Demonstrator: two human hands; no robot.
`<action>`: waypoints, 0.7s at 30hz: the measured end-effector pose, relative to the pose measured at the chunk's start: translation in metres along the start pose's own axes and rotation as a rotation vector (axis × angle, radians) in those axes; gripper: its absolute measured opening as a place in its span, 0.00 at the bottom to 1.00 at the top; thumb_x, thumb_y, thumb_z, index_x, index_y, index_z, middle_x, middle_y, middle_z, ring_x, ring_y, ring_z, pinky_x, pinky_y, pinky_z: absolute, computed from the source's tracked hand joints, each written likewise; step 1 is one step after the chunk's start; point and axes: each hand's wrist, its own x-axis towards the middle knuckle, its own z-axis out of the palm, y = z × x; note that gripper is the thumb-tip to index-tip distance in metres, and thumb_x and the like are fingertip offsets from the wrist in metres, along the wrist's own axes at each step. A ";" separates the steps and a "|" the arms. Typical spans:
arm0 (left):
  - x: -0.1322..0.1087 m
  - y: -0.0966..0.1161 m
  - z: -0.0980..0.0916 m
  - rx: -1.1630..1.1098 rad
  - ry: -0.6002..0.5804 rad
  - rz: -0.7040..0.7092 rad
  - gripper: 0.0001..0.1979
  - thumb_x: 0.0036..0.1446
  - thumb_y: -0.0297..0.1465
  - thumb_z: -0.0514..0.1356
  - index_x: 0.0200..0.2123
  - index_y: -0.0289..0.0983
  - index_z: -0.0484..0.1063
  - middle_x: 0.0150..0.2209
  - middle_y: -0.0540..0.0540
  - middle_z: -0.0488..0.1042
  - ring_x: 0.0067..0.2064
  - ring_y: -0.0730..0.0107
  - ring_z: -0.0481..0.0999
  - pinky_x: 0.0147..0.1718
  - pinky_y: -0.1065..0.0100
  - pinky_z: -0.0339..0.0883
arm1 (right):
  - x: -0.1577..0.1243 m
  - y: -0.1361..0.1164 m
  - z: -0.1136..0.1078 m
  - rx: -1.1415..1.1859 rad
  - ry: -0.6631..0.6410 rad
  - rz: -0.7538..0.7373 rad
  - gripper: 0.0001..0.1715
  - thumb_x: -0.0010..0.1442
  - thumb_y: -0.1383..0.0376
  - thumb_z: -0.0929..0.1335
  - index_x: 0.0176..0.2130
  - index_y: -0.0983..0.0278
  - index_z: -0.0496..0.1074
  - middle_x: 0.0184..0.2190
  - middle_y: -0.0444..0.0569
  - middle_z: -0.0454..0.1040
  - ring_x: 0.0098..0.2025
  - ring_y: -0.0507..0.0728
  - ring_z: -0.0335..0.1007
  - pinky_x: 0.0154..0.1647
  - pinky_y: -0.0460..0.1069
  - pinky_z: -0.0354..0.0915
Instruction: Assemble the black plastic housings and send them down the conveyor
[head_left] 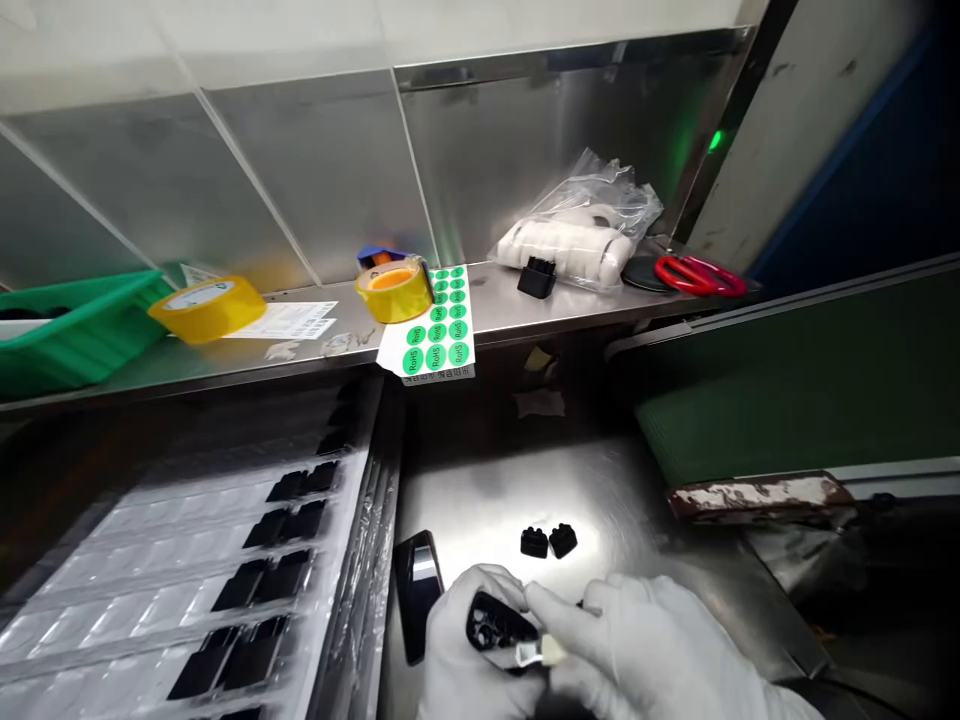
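Note:
In a white glove, my left hand (469,650) is closed around a small black part (496,622) with an open, hollow face turned up. My right hand (637,640), also gloved, pinches a small tool with a pale handle and a metal tip (528,653), which touches the black part's lower edge. Two little black pieces (534,542) lie side by side on the metal table (480,480) just beyond my hands. A dark phone-like object (418,592) rests left of my left hand.
At the left, a clear plastic tray (97,600) holds several black parts. The metal shelf (510,315) carries a green bin (82,330), yellow tape (208,308), green round stickers (437,345), a bag of white rolls (577,235), a black block (537,278) and red-handled scissors (697,275).

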 end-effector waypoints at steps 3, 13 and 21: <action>-0.003 -0.005 -0.006 0.065 0.045 0.089 0.12 0.36 0.27 0.67 0.25 0.41 0.67 0.28 0.46 0.72 0.29 0.60 0.73 0.29 0.62 0.67 | 0.012 -0.005 -0.002 -0.197 -0.023 -0.099 0.17 0.59 0.54 0.67 0.48 0.55 0.71 0.17 0.42 0.69 0.13 0.52 0.56 0.12 0.51 0.39; -0.003 0.008 -0.018 0.205 0.018 0.121 0.14 0.36 0.26 0.68 0.23 0.42 0.65 0.28 0.46 0.71 0.30 0.60 0.71 0.30 0.62 0.66 | 0.032 -0.026 -0.015 -0.299 -0.204 -0.081 0.12 0.60 0.55 0.65 0.40 0.57 0.74 0.16 0.43 0.71 0.12 0.53 0.57 0.11 0.50 0.33; -0.010 -0.020 -0.012 0.135 0.093 -0.192 0.10 0.39 0.30 0.66 0.23 0.42 0.65 0.24 0.48 0.72 0.29 0.60 0.71 0.27 0.63 0.64 | 0.039 -0.029 -0.003 -0.208 -0.312 0.098 0.13 0.62 0.54 0.64 0.37 0.56 0.74 0.22 0.46 0.77 0.18 0.57 0.70 0.14 0.50 0.37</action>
